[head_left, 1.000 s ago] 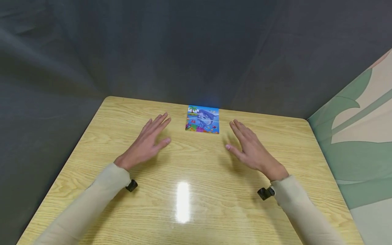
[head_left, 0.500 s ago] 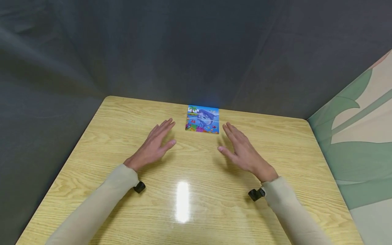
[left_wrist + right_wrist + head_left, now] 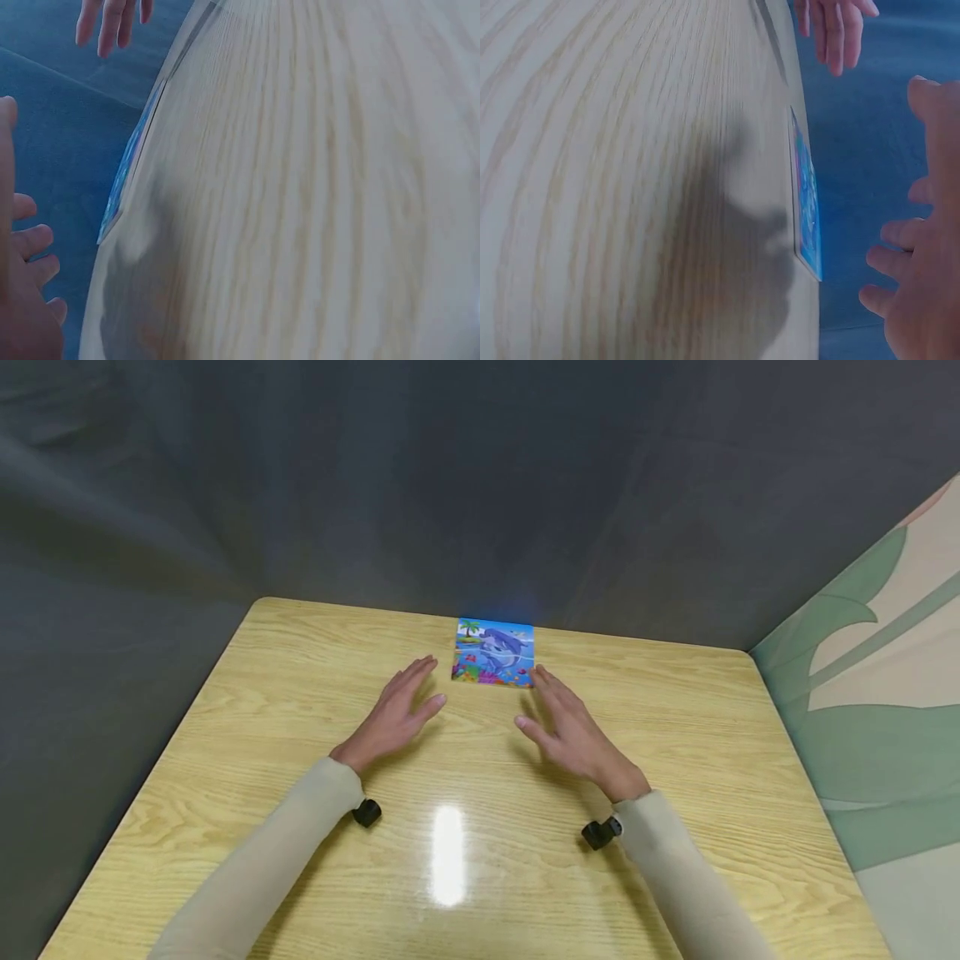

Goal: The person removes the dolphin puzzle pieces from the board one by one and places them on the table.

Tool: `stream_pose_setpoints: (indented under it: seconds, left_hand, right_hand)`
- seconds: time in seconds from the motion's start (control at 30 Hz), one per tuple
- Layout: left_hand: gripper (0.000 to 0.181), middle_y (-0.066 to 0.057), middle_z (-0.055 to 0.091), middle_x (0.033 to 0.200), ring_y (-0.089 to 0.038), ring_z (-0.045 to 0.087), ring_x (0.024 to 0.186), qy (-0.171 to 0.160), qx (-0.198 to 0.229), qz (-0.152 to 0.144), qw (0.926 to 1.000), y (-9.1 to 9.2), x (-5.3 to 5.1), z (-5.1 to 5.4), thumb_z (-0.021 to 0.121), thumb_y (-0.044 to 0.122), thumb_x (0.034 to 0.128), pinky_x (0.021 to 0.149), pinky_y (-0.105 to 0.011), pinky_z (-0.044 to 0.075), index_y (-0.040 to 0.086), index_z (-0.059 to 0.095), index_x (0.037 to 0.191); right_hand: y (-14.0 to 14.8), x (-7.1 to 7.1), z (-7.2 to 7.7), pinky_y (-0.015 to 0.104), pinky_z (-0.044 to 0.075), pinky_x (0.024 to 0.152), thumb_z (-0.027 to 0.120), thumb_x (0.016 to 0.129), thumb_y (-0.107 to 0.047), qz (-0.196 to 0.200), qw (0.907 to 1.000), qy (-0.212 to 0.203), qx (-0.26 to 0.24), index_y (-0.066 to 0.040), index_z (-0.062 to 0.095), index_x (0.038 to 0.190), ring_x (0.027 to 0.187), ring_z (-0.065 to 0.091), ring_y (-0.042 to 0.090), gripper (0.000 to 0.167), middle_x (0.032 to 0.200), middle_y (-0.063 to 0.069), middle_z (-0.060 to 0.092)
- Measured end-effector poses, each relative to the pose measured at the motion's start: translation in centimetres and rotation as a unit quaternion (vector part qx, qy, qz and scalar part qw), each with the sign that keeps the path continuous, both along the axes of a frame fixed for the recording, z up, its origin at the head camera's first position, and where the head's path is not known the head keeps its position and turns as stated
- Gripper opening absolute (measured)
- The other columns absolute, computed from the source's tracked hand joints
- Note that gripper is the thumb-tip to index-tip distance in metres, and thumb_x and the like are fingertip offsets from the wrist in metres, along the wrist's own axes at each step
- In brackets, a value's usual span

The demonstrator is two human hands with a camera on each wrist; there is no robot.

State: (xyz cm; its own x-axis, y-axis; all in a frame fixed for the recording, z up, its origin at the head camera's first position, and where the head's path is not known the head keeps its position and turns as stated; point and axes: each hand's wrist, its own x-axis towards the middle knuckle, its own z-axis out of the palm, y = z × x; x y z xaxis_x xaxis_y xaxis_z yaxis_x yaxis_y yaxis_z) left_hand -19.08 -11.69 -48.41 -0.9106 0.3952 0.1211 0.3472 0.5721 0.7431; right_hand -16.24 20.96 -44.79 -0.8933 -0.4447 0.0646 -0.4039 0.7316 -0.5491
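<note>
A square picture board showing dolphins, a palm and sea life lies flat at the table's far edge. My left hand, fingers extended and thumb apart, hovers to its near left and holds nothing. On the other side, my right hand is held above the wood, its fingertips at the board's near right corner in the head view; both wrist views show it raised off the surface. The board's thin edge shows in the left wrist view and in the right wrist view.
The wooden table has a bright light reflection near its middle. A dark cloth hangs behind and on the left. On the right is a curtain with green leaf shapes. Small black cameras sit at both wrists.
Both hands have moved inward, the left one to the right and the right one to the left, narrowing the gap between them. The board has stayed in place on the table.
</note>
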Motion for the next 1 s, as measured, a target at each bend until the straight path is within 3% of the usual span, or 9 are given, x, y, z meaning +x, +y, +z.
stream_pose_setpoints:
  seconds: [0.17,0.33,0.57,0.73,1.0]
  left_hand:
    - [0.073,-0.010,0.023,0.179,-0.034,0.020,0.167,-0.032,0.017,0.015,0.9993,1.0,-0.4,-0.3,0.048,0.053,0.1116,0.136,-0.061,0.020,0.013,0.029,0.170]
    - [0.078,-0.008,0.023,0.179,-0.035,0.019,0.167,-0.041,0.011,0.021,0.9989,2.1,-1.0,-0.4,0.050,0.057,0.1097,0.136,-0.062,0.020,0.013,0.028,0.170]
    - [0.070,-0.012,0.031,0.176,-0.031,0.023,0.167,-0.012,-0.019,0.036,0.9991,3.2,-2.7,-0.9,0.052,0.044,0.1119,0.140,-0.051,0.008,0.006,0.034,0.167]
    - [0.064,-0.011,0.038,0.173,-0.031,0.026,0.166,0.003,-0.034,0.038,0.9987,4.0,-3.8,-1.1,0.054,0.038,0.1115,0.140,-0.054,0.008,0.005,0.040,0.164]
    - [0.061,-0.013,0.041,0.171,-0.034,0.031,0.164,0.028,-0.090,0.050,0.9943,5.1,-5.2,-1.3,0.056,0.035,0.1111,0.138,-0.057,0.014,0.003,0.044,0.161]
  right_hand:
    - [-0.6,-0.3,-0.7,0.063,0.018,0.135,0.049,0.111,-0.052,-0.004,0.9997,-0.011,-0.023,-0.018,0.014,0.174,0.169,0.015,0.034,0.079,0.182,0.004,0.012]
    - [-0.9,-0.6,-1.3,0.063,0.019,0.135,0.047,0.111,-0.052,-0.011,0.9991,-0.018,-0.038,-0.017,0.015,0.173,0.168,0.017,0.035,0.078,0.181,0.008,0.014]
    - [-1.4,-0.9,-1.8,0.064,0.018,0.135,0.046,0.111,-0.056,-0.017,0.9983,-0.031,-0.046,-0.016,0.013,0.174,0.168,0.017,0.037,0.081,0.181,0.012,0.016]
    - [-1.7,-1.0,-1.9,0.065,0.018,0.135,0.046,0.110,-0.058,-0.018,0.9980,-0.036,-0.049,-0.021,0.011,0.174,0.168,0.017,0.037,0.081,0.181,0.011,0.015]
    - [-2.6,-1.5,-1.6,0.063,0.019,0.135,0.044,0.110,-0.060,-0.013,0.9975,-0.040,-0.057,-0.019,0.013,0.174,0.168,0.018,0.035,0.082,0.181,0.012,0.017]
